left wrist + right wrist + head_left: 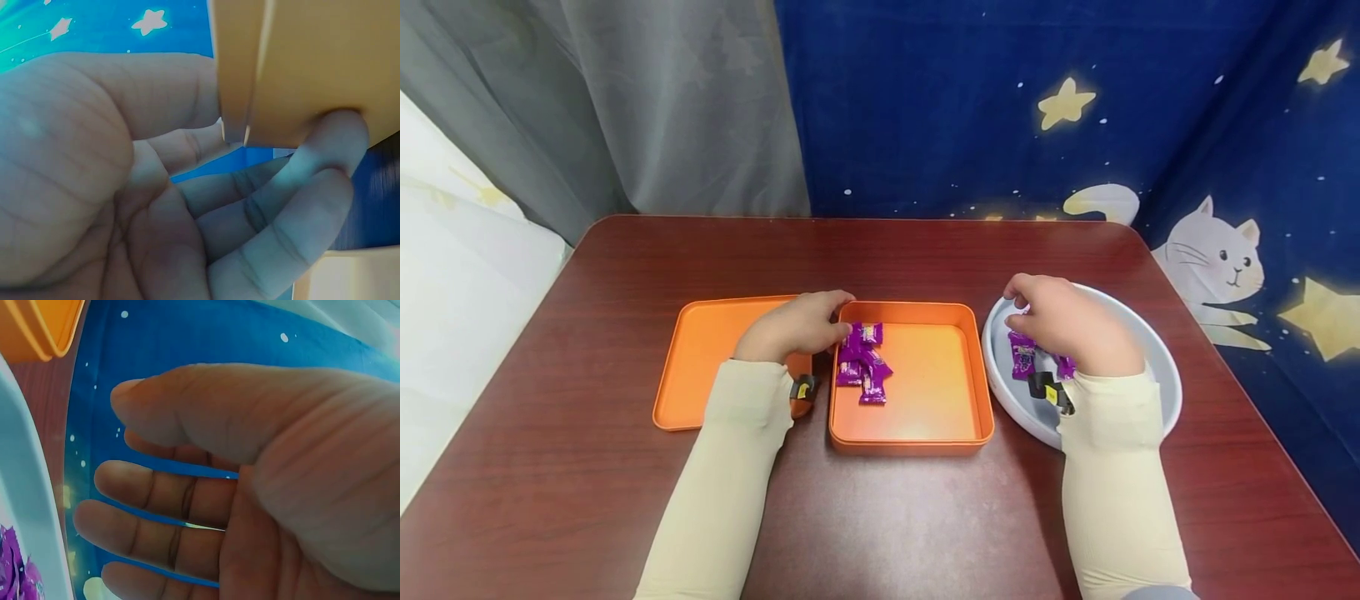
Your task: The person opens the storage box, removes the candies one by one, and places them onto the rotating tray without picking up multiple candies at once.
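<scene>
My left hand (796, 325) grips the left wall of the square orange box (910, 442). In the left wrist view the thumb (178, 94) meets the box's rim, while other fingers (331, 140) press its outer side. Several purple-wrapped candies (865, 367) lie in a heap at the left inside the box. Over the round pale tray (1168, 392) hovers my right hand (1067, 321), its fingers (125, 481) loosely bent and apart, with nothing between them. Purple candies (1023, 357) lie in the tray, partly hidden by that hand and wrist.
An orange lid (700, 358) lies flat to the left of the box, partly covered by the left hand. All this stands on a dark red-brown table (880, 258). A grey curtain (692, 108) and a blue starry cloth (925, 108) hang behind it.
</scene>
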`<action>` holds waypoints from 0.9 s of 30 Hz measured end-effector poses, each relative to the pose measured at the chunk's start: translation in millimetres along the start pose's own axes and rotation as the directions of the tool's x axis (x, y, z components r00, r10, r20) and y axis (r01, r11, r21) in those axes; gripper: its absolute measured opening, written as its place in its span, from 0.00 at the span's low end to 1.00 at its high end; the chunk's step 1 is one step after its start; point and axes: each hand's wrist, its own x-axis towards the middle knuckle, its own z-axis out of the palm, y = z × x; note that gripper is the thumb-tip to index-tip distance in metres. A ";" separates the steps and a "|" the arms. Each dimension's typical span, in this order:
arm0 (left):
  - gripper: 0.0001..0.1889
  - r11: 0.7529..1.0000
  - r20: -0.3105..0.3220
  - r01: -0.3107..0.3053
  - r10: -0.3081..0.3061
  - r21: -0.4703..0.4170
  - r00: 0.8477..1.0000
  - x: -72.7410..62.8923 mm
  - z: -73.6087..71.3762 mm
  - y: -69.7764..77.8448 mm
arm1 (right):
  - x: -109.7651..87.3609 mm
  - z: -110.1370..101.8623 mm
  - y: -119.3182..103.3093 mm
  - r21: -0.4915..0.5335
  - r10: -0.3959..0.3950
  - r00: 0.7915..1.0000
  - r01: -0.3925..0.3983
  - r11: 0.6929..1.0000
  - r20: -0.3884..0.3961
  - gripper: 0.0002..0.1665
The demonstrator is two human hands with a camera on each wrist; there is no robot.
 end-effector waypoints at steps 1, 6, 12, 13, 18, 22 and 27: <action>0.28 1.000 0.001 0.000 0.000 -0.002 1.000 0.3 0.0 0.0 | 0.7 0.8 -1.0 0.004 0.004 1.000 -0.004 1.000 0.008 0.21; 0.28 1.000 0.003 0.000 0.000 -0.006 1.000 1.5 -0.6 -0.4 | 5.0 4.7 -8.4 0.005 -0.006 1.000 0.005 1.000 0.019 0.20; 0.28 1.000 0.006 0.008 -0.008 -0.008 1.000 2.5 -0.5 -0.7 | 13.1 12.1 -27.4 -0.030 -0.068 0.997 0.069 0.997 0.030 0.19; 0.28 1.000 0.006 0.005 -0.005 -0.007 1.000 2.6 -0.3 -0.8 | 14.4 14.2 -31.4 -0.039 -0.086 0.996 0.087 0.995 0.033 0.19; 0.28 1.000 0.008 0.000 0.000 -0.018 1.000 3.8 1.1 -1.7 | 21.1 28.9 -54.0 -0.091 -0.160 0.986 0.165 0.982 0.056 0.26; 0.28 1.000 0.006 0.001 0.000 -0.023 1.000 3.7 0.8 -3.0 | 27.9 40.1 -73.5 -0.138 -0.187 0.977 0.200 0.970 0.100 0.31; 0.27 1.000 0.002 -0.018 0.018 -0.012 1.000 4.0 -0.7 -3.9 | 35.6 49.4 -91.9 -0.170 -0.207 0.967 0.230 0.958 0.146 0.31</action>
